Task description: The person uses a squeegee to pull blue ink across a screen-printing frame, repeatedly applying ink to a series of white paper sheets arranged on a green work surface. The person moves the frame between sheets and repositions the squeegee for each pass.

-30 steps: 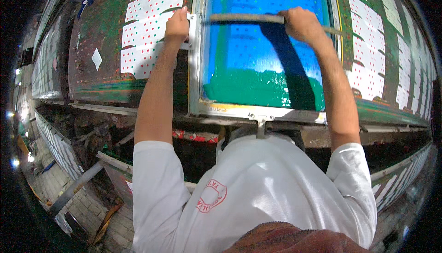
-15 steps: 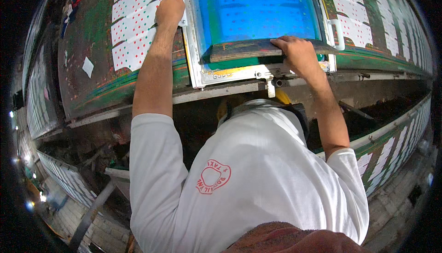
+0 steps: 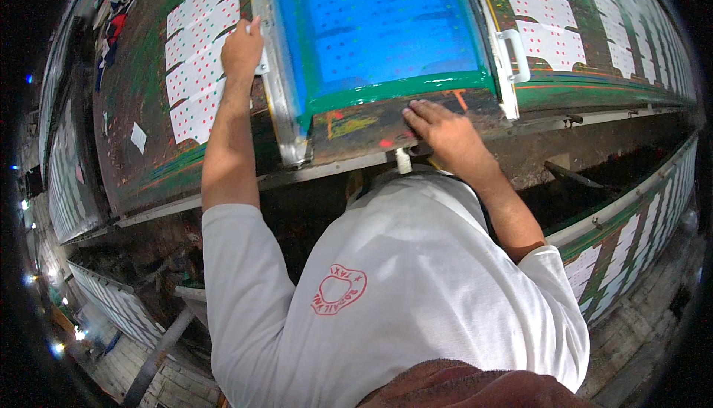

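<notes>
A printing screen point(image 3: 394, 29) with blue mesh and a pale metal frame lies in front of me on a long table. My left hand point(image 3: 243, 49) is closed at the frame's left side, round what seems to be its handle, mostly hidden by the fingers. My right hand point(image 3: 451, 140) holds a wide, paint-stained squeegee point(image 3: 356, 127) at the screen's near end, fingers over its top and thumb out of sight. Just beyond the squeegee runs a glossy band of green ink point(image 3: 397, 88). Rows of dots show on the mesh.
White dotted pieces point(image 3: 194, 62) lie on the table to the left, and more dotted pieces point(image 3: 546, 18) to the right. A white handle point(image 3: 514, 56) stands out from the frame's right side. A small white diamond-shaped scrap point(image 3: 138, 137) rests at left. Another table point(image 3: 616, 259) runs behind me.
The squeegee has tipped and come nearer to my body, its broad face now showing, with the green ink band exposed beyond it. My left hand stays at the frame; the view has shifted slightly.
</notes>
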`<action>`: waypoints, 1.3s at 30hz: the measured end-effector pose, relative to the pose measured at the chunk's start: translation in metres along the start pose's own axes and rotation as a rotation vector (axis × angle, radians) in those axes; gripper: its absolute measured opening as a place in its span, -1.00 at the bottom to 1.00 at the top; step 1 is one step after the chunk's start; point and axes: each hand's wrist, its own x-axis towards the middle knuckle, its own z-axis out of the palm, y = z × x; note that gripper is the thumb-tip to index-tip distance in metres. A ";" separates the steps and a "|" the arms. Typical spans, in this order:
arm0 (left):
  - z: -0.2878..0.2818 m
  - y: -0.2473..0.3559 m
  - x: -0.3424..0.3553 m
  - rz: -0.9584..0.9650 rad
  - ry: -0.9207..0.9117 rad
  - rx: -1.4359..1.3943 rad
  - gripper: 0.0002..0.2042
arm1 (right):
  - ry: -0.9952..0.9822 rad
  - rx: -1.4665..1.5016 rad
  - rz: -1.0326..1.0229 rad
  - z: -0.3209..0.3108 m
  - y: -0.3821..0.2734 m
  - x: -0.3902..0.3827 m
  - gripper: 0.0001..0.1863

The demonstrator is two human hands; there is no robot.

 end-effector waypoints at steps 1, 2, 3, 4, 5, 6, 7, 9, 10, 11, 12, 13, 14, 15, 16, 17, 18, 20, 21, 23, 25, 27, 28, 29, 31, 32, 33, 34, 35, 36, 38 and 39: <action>0.000 0.001 0.000 -0.004 0.009 0.021 -0.49 | -0.021 0.010 -0.014 0.001 0.003 -0.003 -0.38; 0.000 0.002 0.000 -0.011 0.003 0.022 -0.49 | -0.005 0.021 -0.045 0.001 0.005 -0.006 -0.38; -0.001 0.003 0.000 -0.011 0.003 0.028 -0.48 | -0.002 0.039 -0.066 0.000 0.007 -0.010 -0.37; -0.002 0.004 0.000 -0.009 0.005 0.041 -0.48 | -0.015 0.092 -0.102 -0.004 0.013 -0.015 -0.37; -0.002 0.005 0.000 -0.017 0.010 0.051 -0.48 | -0.035 0.146 -0.136 -0.008 0.019 -0.018 -0.36; -0.003 0.006 -0.001 -0.028 0.017 0.064 -0.48 | -0.090 0.189 -0.160 -0.012 0.028 -0.021 -0.36; -0.003 0.008 -0.001 -0.046 0.016 0.079 -0.47 | -0.064 0.327 -0.134 -0.019 0.040 -0.027 -0.37; -0.006 0.010 -0.001 -0.036 0.023 0.075 -0.46 | -0.084 0.585 -0.059 -0.035 0.070 -0.042 -0.39; -0.007 0.012 -0.002 -0.048 0.012 0.081 -0.46 | 0.011 0.642 -0.034 -0.042 0.092 -0.044 -0.39; -0.007 0.014 -0.003 -0.060 -0.001 0.074 -0.44 | 0.086 0.575 0.111 -0.049 0.112 -0.053 -0.41; -0.009 0.016 -0.003 -0.084 -0.021 0.076 -0.42 | 0.212 0.448 0.185 -0.056 0.133 -0.060 -0.39; -0.011 0.018 -0.003 -0.103 -0.034 0.084 -0.41 | 0.313 0.392 0.336 -0.057 0.154 -0.061 -0.36; -0.012 0.020 -0.003 -0.104 -0.038 0.082 -0.40 | 0.421 0.232 0.393 -0.057 0.177 -0.061 -0.34; -0.014 0.021 -0.003 -0.115 -0.049 0.084 -0.40 | 0.434 0.183 0.439 -0.058 0.200 -0.059 -0.36; -0.015 0.022 -0.004 -0.125 -0.060 0.083 -0.39 | 0.431 0.427 0.492 -0.055 0.213 -0.061 -0.38; -0.015 0.023 -0.003 -0.129 -0.055 0.081 -0.39 | 0.413 0.672 0.561 -0.051 0.224 -0.060 -0.40; -0.015 0.023 -0.003 -0.114 -0.045 0.063 -0.41 | 0.350 0.802 0.604 -0.045 0.232 -0.055 -0.41; -0.014 0.022 -0.003 -0.095 -0.028 0.039 -0.43 | 0.256 1.213 0.713 -0.033 0.236 -0.047 -0.44; -0.014 0.021 -0.002 -0.085 -0.018 0.029 -0.44 | 0.285 1.230 0.715 -0.030 0.234 -0.044 -0.46; -0.014 0.018 -0.002 -0.044 0.014 0.000 -0.45 | 0.285 1.154 0.733 -0.029 0.229 -0.040 -0.46; -0.010 0.013 -0.001 -0.068 0.012 -0.027 -0.45 | 0.282 1.076 0.812 -0.033 0.222 -0.038 -0.45; -0.005 0.004 0.000 -0.092 -0.016 -0.043 -0.44 | 0.273 1.049 0.803 -0.043 0.218 -0.038 -0.44; -0.002 -0.002 0.002 -0.096 -0.019 -0.054 -0.44 | 0.276 1.036 0.797 -0.048 0.217 -0.037 -0.45; 0.002 -0.009 0.003 -0.065 0.003 -0.065 -0.44 | 0.280 1.034 0.797 -0.054 0.216 -0.036 -0.45; 0.012 -0.024 0.006 -0.048 0.039 -0.164 -0.48 | 0.294 1.095 0.781 -0.066 0.212 -0.037 -0.44; 0.015 -0.031 0.010 -0.017 0.057 -0.230 -0.49 | 0.306 1.134 0.770 -0.072 0.210 -0.038 -0.43; 0.016 -0.037 0.016 -0.044 0.052 -0.289 -0.50 | 0.328 1.178 0.749 -0.077 0.207 -0.040 -0.43; 0.014 -0.042 0.019 -0.202 -0.039 -0.499 -0.55 | 0.328 1.176 0.752 -0.082 0.205 -0.040 -0.42; 0.013 -0.042 0.022 -0.206 -0.044 -0.602 -0.58 | 0.346 1.169 0.743 -0.086 0.204 -0.041 -0.42; 0.007 -0.041 0.026 -0.130 -0.032 -0.681 -0.60 | 0.349 1.163 0.742 -0.091 0.206 -0.042 -0.43; -0.007 -0.025 0.035 -0.143 -0.055 -0.757 -0.61 | 0.366 1.145 0.729 -0.100 0.216 -0.049 -0.43; -0.018 -0.012 0.039 -0.145 -0.071 -0.771 -0.61 | 0.370 1.123 0.737 -0.103 0.225 -0.053 -0.43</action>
